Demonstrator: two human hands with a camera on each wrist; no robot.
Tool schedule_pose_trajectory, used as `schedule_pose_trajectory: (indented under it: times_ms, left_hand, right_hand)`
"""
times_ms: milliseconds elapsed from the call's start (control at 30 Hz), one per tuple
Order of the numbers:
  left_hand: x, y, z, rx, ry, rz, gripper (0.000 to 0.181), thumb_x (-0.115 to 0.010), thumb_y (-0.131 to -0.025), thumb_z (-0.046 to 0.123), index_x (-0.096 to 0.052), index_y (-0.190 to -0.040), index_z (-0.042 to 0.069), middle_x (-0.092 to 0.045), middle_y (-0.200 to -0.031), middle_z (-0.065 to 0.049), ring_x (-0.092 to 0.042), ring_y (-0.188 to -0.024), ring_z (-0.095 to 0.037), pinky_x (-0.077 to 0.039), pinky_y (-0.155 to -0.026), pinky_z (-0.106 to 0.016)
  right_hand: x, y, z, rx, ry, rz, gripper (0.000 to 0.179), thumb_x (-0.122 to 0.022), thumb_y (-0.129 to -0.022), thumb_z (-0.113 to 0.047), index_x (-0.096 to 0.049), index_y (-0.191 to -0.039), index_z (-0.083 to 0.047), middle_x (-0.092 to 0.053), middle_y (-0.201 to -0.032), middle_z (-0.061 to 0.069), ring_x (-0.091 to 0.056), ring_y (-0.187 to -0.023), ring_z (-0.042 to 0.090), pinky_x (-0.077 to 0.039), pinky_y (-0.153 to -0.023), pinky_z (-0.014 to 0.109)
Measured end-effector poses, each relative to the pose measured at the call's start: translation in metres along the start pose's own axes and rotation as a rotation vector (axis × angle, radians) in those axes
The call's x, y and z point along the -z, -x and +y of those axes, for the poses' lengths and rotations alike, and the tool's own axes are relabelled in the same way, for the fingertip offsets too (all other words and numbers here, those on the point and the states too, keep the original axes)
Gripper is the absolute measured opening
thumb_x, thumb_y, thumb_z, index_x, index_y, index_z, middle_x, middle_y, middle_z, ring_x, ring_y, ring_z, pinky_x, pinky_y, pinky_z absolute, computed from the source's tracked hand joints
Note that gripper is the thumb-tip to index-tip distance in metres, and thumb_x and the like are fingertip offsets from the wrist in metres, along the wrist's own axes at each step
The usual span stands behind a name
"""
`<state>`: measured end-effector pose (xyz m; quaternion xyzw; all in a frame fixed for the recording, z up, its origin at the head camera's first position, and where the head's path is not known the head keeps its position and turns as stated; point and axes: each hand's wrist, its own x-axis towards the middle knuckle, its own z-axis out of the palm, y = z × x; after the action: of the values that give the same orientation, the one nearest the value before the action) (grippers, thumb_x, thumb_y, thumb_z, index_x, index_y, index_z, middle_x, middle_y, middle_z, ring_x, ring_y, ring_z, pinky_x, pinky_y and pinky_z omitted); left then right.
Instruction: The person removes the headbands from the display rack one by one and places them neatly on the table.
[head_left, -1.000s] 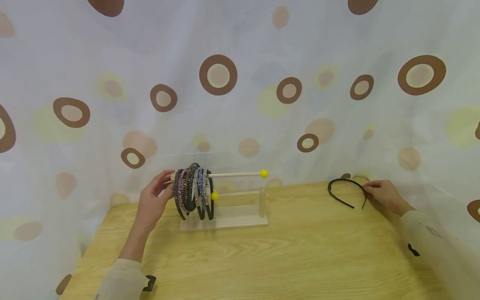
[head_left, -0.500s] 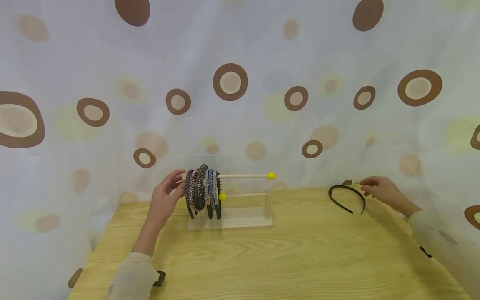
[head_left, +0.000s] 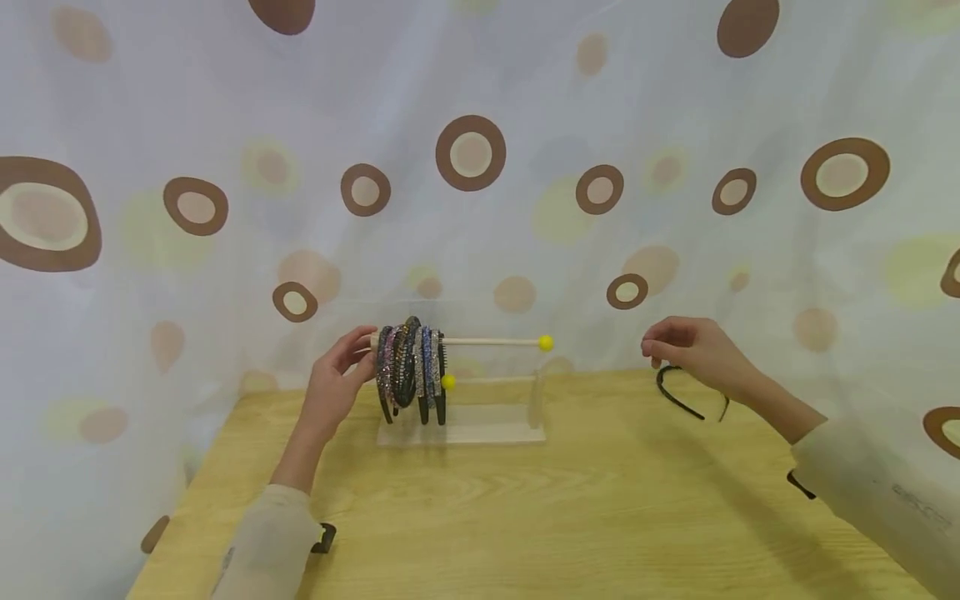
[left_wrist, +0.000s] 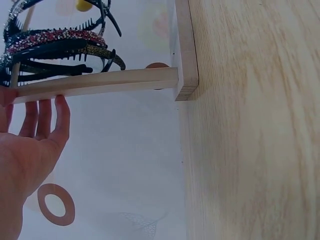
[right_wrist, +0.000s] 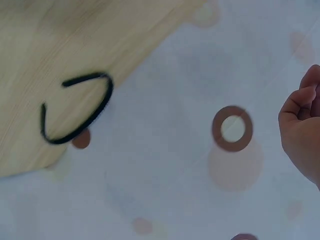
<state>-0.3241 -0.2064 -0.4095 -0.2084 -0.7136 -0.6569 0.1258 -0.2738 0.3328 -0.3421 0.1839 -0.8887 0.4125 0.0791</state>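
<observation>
A wooden headband stand [head_left: 498, 429] with yellow-tipped rods stands toward the back of the table. Several glittery headbands [head_left: 408, 367] hang bunched at the left end of its upper rod. My left hand [head_left: 333, 390] holds the top of the stand's left post; the left wrist view shows fingers [left_wrist: 61, 120] against that wooden post [left_wrist: 120, 83]. To the right, a plain black headband [head_left: 678, 404] lies on the table near the back edge. My right hand [head_left: 693, 350] is raised over it, fingers loosely bent and holding nothing, partly covering the headband in the head view.
The light wood-grain table [head_left: 570, 517] reaches to a pale curtain [head_left: 525, 75] printed with brown rings and spots. More curtain hangs at both sides. The upper rod ends in a yellow ball [head_left: 546, 342], and a second yellow ball [head_left: 447, 382] tips a lower rod.
My right hand has let go of the black headband and moved up and left, away from it. The headband stays on the table. My left hand keeps its hold on the stand.
</observation>
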Motion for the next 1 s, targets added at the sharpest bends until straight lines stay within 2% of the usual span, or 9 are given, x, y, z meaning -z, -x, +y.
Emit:
schedule_pose_trajectory:
  times_ms: [167,400,533,667,733,900,1000]
  left_hand:
    - [-0.002,-0.007,0.000,-0.018,0.017,0.002,0.042,-0.062,-0.102,0.008,-0.056,-0.143,0.005,-0.058,-0.134,-0.016,-0.057,-0.120,-0.031,-0.057,-0.088,-0.034]
    - [-0.002,-0.013,0.001,-0.029,0.024,0.004,0.042,-0.061,-0.102,0.005,-0.055,-0.144,0.004,-0.059,-0.134,-0.017,-0.058,-0.120,-0.031,-0.057,-0.088,-0.033]
    - [-0.001,-0.013,0.001,-0.023,0.040,0.009,0.042,-0.060,-0.102,0.002,-0.057,-0.144,0.006,-0.058,-0.134,-0.019,-0.057,-0.120,-0.033,-0.057,-0.087,-0.032]
    - [-0.001,-0.013,0.002,-0.012,0.052,-0.009,0.044,-0.059,-0.102,0.000,-0.054,-0.145,0.003,-0.055,-0.136,-0.023,-0.055,-0.123,-0.036,-0.057,-0.088,-0.033]
    - [-0.002,-0.011,0.008,0.001,0.056,-0.016,0.044,-0.059,-0.102,0.000,-0.052,-0.145,0.000,-0.054,-0.138,-0.024,-0.054,-0.124,-0.037,-0.057,-0.088,-0.033]
    - [-0.003,-0.001,0.025,0.026,0.060,-0.006,0.044,-0.059,-0.101,-0.001,-0.051,-0.144,-0.005,-0.054,-0.137,-0.026,-0.054,-0.123,-0.038,-0.056,-0.089,-0.032]
    - [-0.001,0.003,0.027,0.025,0.063,0.002,0.044,-0.058,-0.101,-0.002,-0.050,-0.144,-0.007,-0.054,-0.136,-0.026,-0.053,-0.123,-0.039,-0.056,-0.089,-0.032]
  right_hand:
    - [-0.044,-0.004,-0.029,0.066,-0.090,-0.048,0.016,-0.067,-0.101,-0.020,-0.071,-0.108,-0.007,-0.070,-0.089,0.013,-0.067,-0.082,0.029,-0.051,-0.067,0.032]
    - [-0.114,-0.019,-0.047,0.118,-0.212,-0.045,0.014,-0.067,-0.101,-0.016,-0.073,-0.109,-0.007,-0.071,-0.091,0.007,-0.067,-0.081,0.032,-0.054,-0.070,0.031]
    - [-0.149,-0.031,-0.057,0.147,-0.325,-0.040,0.015,-0.067,-0.101,-0.015,-0.073,-0.111,-0.006,-0.072,-0.095,0.009,-0.068,-0.081,0.032,-0.056,-0.072,0.033]
    - [-0.175,-0.041,-0.067,0.176,-0.382,-0.022,0.015,-0.066,-0.102,-0.016,-0.073,-0.111,-0.007,-0.071,-0.093,0.010,-0.066,-0.081,0.035,-0.054,-0.067,0.032]
    - [-0.185,-0.045,-0.072,0.171,-0.391,-0.017,0.015,-0.066,-0.102,-0.019,-0.074,-0.110,-0.009,-0.072,-0.092,0.009,-0.066,-0.081,0.034,-0.053,-0.066,0.031]
    - [-0.213,-0.053,-0.085,0.143,-0.424,-0.035,0.018,-0.068,-0.101,-0.025,-0.075,-0.111,-0.011,-0.073,-0.092,0.007,-0.068,-0.082,0.030,-0.054,-0.069,0.033]
    - [-0.228,-0.057,-0.093,0.110,-0.435,-0.052,0.022,-0.071,-0.098,-0.028,-0.075,-0.112,-0.011,-0.073,-0.091,0.008,-0.069,-0.084,0.029,-0.055,-0.074,0.035]
